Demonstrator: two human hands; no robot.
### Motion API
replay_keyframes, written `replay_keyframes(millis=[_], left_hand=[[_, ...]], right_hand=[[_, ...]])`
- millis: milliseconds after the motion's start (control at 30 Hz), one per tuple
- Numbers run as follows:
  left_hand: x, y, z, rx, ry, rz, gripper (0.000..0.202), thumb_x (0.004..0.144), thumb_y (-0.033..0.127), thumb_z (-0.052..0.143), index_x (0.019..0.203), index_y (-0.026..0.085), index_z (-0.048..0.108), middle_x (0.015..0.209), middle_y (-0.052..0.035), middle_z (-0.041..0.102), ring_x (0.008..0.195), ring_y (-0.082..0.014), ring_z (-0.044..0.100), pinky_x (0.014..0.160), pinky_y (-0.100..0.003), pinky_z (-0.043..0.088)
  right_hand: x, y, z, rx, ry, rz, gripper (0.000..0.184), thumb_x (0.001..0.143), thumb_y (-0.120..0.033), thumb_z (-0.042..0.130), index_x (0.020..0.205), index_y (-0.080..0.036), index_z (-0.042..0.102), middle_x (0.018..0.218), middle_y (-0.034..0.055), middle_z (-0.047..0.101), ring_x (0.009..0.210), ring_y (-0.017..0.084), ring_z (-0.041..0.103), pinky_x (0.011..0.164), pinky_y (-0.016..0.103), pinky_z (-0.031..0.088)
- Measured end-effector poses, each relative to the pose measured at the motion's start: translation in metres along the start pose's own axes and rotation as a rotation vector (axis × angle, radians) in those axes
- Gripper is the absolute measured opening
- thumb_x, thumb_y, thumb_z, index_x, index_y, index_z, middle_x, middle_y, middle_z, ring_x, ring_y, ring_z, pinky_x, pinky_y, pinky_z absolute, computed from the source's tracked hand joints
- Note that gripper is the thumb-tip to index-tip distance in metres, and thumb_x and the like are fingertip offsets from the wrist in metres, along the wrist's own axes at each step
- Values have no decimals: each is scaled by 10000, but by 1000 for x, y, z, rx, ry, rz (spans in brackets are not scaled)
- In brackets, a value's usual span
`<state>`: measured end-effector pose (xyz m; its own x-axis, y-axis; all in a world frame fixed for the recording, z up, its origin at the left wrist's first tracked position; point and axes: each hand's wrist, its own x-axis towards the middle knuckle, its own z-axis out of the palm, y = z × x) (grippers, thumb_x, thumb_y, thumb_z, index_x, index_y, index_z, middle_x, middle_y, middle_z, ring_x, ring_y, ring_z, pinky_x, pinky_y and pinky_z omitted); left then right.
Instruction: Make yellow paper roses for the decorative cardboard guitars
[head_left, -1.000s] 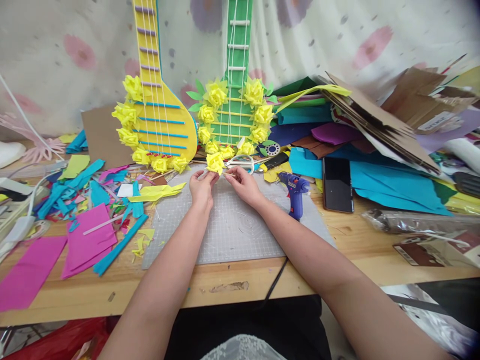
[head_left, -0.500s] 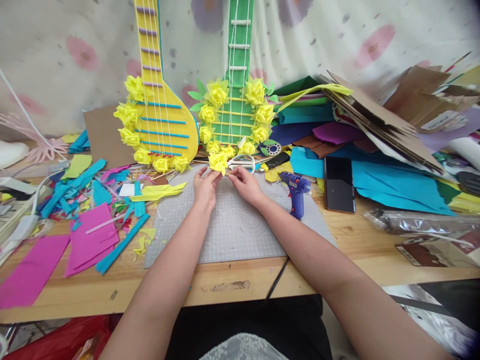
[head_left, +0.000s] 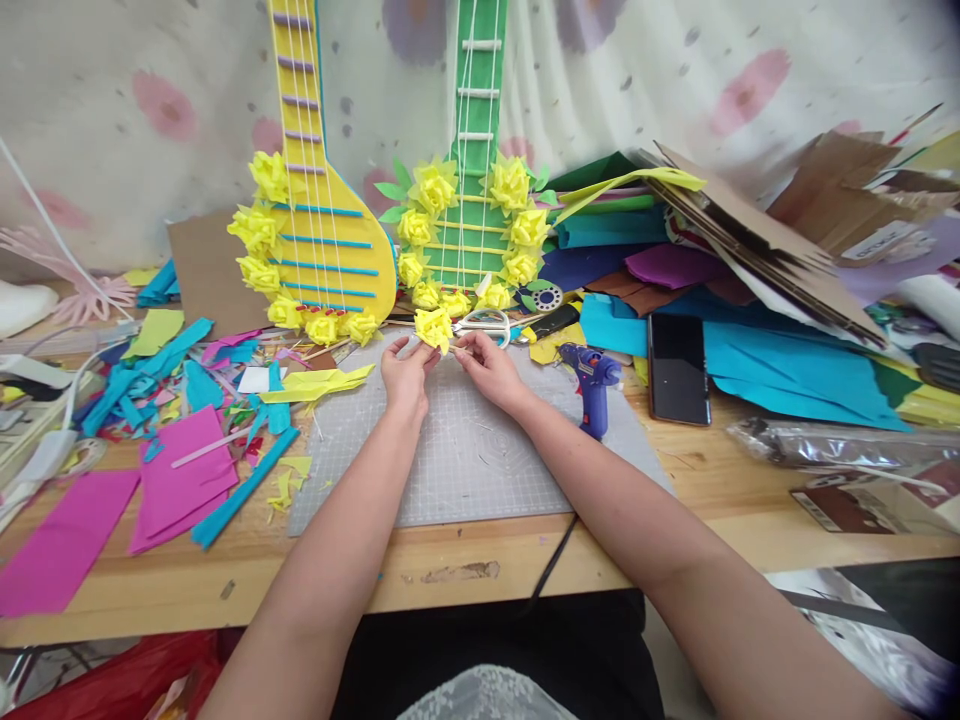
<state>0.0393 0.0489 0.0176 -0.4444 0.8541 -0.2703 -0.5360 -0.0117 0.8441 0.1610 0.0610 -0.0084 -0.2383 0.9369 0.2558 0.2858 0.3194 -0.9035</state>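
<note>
A yellow paper flower [head_left: 433,328] is held up over the back of the grey cutting mat [head_left: 450,490]. My left hand [head_left: 407,375] is closed on its underside. Close by on the flower's right, my right hand [head_left: 487,365] pinches at its lower edge; whatever lies between those fingertips is too small to make out. Behind the hands lean a green paper instrument [head_left: 469,235] and a yellow one [head_left: 345,230], both trimmed with similar yellow flowers. White-handled scissors [head_left: 486,321] lie just beyond my right hand.
A blue glue gun [head_left: 595,390] stands at the mat's right, near a phone [head_left: 678,370]. Pink paper sheets [head_left: 184,480] and blue scraps cover the left side. Cardboard [head_left: 772,240] and coloured paper are piled at the back right.
The yellow flower and my left hand have shifted slightly left, and the flower has turned a little. My right hand has barely moved.
</note>
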Motion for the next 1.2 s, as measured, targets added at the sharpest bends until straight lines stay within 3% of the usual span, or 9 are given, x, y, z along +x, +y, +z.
replay_keyframes(millis=[200, 500, 667, 833, 1200], left_hand=[[2, -2, -1, -12, 10, 40, 377, 645, 44, 659, 853, 183, 377, 647, 16, 627, 580, -98, 631, 762, -296, 506], [-2, -2, 0, -26, -50, 4, 427, 634, 52, 656, 946, 186, 397, 771, -36, 656, 720, -142, 658, 806, -330, 492], [-1, -3, 0, -3, 4, 31, 416, 632, 36, 659, 886, 190, 369, 672, 7, 634, 653, -120, 649, 796, -314, 496], [-2, -1, 1, 17, 39, 11, 424, 637, 19, 648, 857, 198, 333, 629, 27, 614, 591, -109, 633, 759, -296, 505], [-3, -5, 2, -15, 25, 10, 415, 654, 12, 635, 868, 188, 325, 638, 27, 606, 591, -103, 635, 743, -287, 519]], right_hand=[[0, -1, 0, -16, -6, -3, 195, 800, -388, 441, 781, -196, 465, 614, -43, 467, 578, 102, 436, 585, 237, 348], [0, 0, -1, -22, 16, 19, 199, 796, -395, 446, 770, -198, 467, 609, -41, 483, 574, 106, 447, 584, 241, 347], [0, 0, -1, -51, 25, 3, 191, 798, -382, 450, 834, -197, 481, 653, -34, 499, 591, 106, 452, 594, 240, 351], [0, -2, -1, -32, 37, -4, 210, 795, -406, 458, 780, -196, 471, 639, -33, 494, 585, 106, 444, 588, 240, 348], [-1, -6, -3, -23, 18, -4, 180, 797, -365, 455, 746, -194, 471, 608, -31, 495, 579, 111, 459, 599, 242, 356]])
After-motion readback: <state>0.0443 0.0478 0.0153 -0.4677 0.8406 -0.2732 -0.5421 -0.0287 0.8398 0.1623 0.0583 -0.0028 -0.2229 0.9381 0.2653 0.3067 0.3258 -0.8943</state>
